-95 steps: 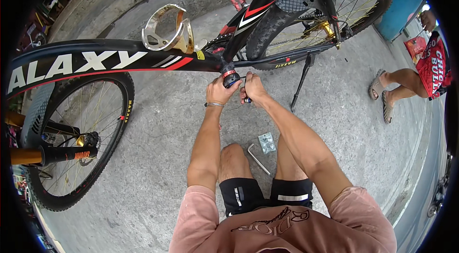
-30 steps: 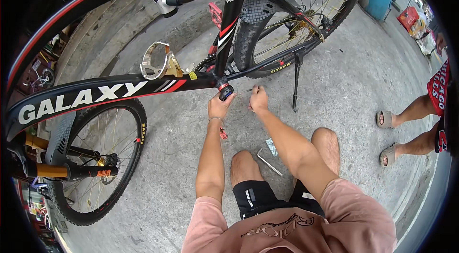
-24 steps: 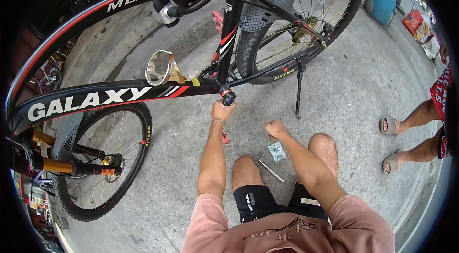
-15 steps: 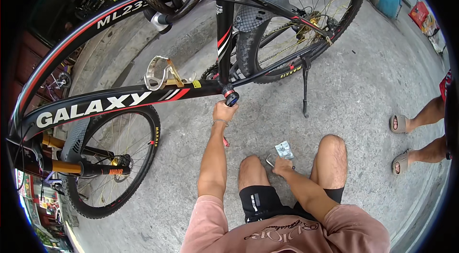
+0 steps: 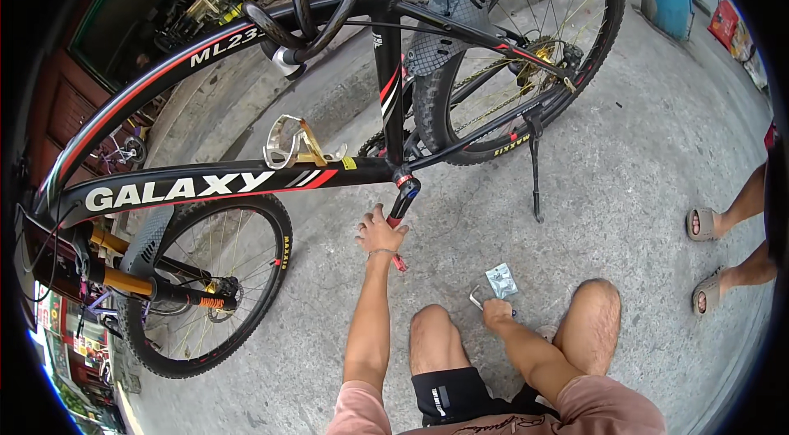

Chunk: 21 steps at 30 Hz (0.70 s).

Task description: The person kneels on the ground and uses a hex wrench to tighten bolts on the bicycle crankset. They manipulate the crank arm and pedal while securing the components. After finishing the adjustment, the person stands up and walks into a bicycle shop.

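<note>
A black bicycle frame [image 5: 353,173] stands in front of me, its black crank arm [image 5: 403,200] pointing down with red at the lower end. My left hand [image 5: 380,233] is at that lower end, fingers spread, overlapping it in view; whether they touch is unclear. Below the hand a small red part [image 5: 400,263] shows, partly hidden. Between my knees, my right hand [image 5: 497,314] is closed around a tool with a bent bare-metal end [image 5: 476,297]; a bit of blue shows at its other side. A silver packet [image 5: 501,280] lies on the concrete just beyond that hand.
The rear wheel [image 5: 612,32] and a lowered kickstand [image 5: 536,176] are at upper right, the front wheel [image 5: 283,270] at left. A thick coiled lock [image 5: 319,36] hangs on the frame. Another person's sandalled feet [image 5: 703,225] stand at right. A raised curb runs behind the bicycle.
My left hand has come off the crank joint, moving down the crank arm with its fingers spreading. The view has shifted slightly. My right hand keeps the tool beside the packet.
</note>
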Each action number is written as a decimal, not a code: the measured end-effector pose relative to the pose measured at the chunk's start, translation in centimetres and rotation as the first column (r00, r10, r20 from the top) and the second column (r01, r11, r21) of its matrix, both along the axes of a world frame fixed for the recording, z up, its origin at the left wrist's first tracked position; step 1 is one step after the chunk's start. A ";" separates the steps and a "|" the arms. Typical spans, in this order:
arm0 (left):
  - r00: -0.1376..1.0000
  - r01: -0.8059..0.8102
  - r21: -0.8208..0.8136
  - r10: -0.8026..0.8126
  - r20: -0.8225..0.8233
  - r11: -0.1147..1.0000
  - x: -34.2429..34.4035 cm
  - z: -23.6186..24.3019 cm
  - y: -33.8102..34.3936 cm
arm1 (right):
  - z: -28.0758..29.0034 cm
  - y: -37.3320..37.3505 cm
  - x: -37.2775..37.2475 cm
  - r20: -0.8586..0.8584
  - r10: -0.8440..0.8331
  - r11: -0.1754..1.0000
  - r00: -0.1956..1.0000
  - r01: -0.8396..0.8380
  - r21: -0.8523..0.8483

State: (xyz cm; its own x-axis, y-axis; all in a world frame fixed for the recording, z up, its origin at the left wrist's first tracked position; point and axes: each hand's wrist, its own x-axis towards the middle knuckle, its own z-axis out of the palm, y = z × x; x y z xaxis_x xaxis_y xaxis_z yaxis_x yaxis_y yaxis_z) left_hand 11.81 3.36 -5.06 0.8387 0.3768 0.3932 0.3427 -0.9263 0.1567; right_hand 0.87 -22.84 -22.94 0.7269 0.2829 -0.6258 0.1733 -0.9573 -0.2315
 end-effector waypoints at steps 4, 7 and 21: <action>0.954 -0.276 -0.944 0.172 -0.246 0.182 -5.7 -4.5 4.1 | 2.8 0.7 0.0 -0.037 -0.053 0.994 0.998 0.057 0.091; 0.980 -0.181 -0.947 0.028 -0.195 -0.267 -7.4 -3.8 4.2 | 3.9 0.4 0.6 -0.068 -0.162 0.968 0.984 0.172 0.183; 0.955 0.294 -0.955 -0.045 0.293 0.026 -9.4 18.6 -3.6 | 11.8 -0.6 3.9 -0.489 -0.793 -0.215 0.363 0.585 0.782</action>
